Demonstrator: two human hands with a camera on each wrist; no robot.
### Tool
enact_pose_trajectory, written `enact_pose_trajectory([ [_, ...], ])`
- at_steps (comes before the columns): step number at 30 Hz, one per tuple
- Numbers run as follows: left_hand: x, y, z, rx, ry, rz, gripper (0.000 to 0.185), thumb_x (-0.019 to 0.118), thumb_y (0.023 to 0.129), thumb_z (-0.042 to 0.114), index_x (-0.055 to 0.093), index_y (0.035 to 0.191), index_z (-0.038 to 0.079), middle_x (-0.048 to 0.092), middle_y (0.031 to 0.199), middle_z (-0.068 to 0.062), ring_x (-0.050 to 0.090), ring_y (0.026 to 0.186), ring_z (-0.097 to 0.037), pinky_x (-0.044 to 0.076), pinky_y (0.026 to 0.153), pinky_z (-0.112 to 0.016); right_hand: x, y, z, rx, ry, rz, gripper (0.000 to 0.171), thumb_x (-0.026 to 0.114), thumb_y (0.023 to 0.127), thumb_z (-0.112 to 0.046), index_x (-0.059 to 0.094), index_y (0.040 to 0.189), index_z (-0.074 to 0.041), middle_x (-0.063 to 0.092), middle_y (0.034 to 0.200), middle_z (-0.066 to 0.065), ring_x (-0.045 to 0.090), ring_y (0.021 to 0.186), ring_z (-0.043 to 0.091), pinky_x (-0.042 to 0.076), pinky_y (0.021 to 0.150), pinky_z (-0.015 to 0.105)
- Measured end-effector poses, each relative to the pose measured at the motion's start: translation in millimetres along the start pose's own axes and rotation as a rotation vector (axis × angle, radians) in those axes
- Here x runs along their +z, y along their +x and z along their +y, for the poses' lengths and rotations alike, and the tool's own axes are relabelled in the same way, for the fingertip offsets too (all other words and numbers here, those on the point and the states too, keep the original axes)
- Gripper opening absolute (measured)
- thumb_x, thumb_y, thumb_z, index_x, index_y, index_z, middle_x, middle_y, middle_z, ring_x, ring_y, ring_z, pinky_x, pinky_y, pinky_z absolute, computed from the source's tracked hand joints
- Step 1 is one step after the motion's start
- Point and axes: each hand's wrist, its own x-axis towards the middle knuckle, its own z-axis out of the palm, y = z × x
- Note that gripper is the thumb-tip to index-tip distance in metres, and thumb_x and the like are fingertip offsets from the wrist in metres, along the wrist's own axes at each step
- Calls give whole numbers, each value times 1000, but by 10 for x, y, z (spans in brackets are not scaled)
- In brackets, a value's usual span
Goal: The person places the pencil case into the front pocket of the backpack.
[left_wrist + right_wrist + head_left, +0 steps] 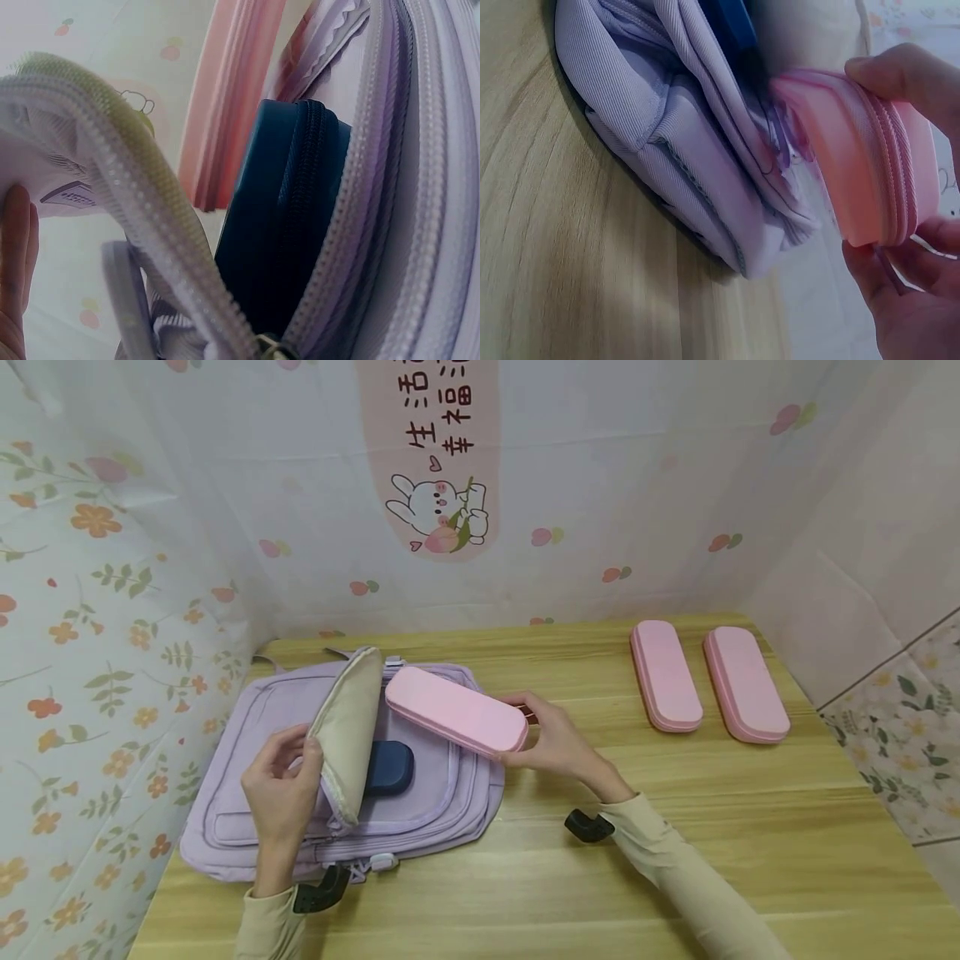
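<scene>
One pink zipped case (457,708) is held above the right part of a lavender bag (247,777), which lies toward the left edge of a wood-grain tabletop (525,877), near its back left corner. The case slants, its free end toward the back edge and reaching over the open pocket (429,785); whether it touches the fabric I cannot tell.

The right hand (551,739) grasps the other end, thumb on one broad face and fingers on the opposite one, with the zip band between. The left hand (281,785) pinches the edge of the pocket's flap (348,727), lifting it so the cream lining faces the case. A dark blue case (392,767) pokes out from under the flap, on the front-edge side of the pink one.

The step in hand seems to be feeding the pink case into the pocket. Judged from here, it would go best with the flap drawn well back toward the left edge, the free end going in first, and the case kept on the back-edge side of the blue one so the two do not bump. A gentle slide should be better than a push, as the zip teeth could snag on the rim.

Farther off, toward the back right corner, lie a second pink case (666,675) and a third pink case (746,683), side by side and apart. Patterned cloth (637,485) hangs behind the back edge.
</scene>
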Motion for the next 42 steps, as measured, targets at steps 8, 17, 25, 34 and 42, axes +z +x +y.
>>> enact_pose_trajectory([
  [8, -4, -12, -19, -1, 2, -4, 20, 62, 87, -11, 70, 104, -14, 69, 81, 15, 66, 71, 4, 57, 66, -8, 102, 87, 12, -38, 19, -66, 72, 88, 71, -13, 56, 134, -2, 66, 130, 11, 63, 119, 26, 54, 105, 45],
  [17, -21, -17, 12, -10, -3, 0, 20, 61, 88, -8, 69, 104, -17, 69, 80, 14, 67, 71, 4, 58, 67, -10, 175, 313, -16, -41, -41, -25, 74, 87, 73, -12, 56, 139, 0, 58, 125, 18, 57, 118, 33, 54, 104, 48],
  [25, -39, -19, -10, -7, 10, 10, 20, 62, 87, -9, 70, 104, -16, 69, 80, 13, 67, 72, 3, 57, 66, -9, 200, 538, -61, 22, -12, -36, 72, 86, 75, -9, 53, 137, 7, 61, 133, 21, 61, 122, 35, 52, 108, 45],
  [34, 16, -54, -14, -5, -39, 42, 20, 63, 87, -8, 68, 102, -19, 70, 79, 9, 68, 71, 2, 57, 63, -9, 318, 746, -145, 41, -11, -134, 71, 86, 76, -12, 55, 138, 5, 64, 129, 20, 64, 119, 33, 55, 105, 38],
  [42, 31, -60, -40, 5, -67, 54, 20, 61, 86, -11, 66, 102, -21, 71, 80, 10, 69, 73, 0, 57, 64, -9, 557, 918, -240, 28, -83, -177, 68, 89, 74, -12, 59, 133, 4, 67, 122, 17, 67, 112, 28, 57, 99, 30],
])
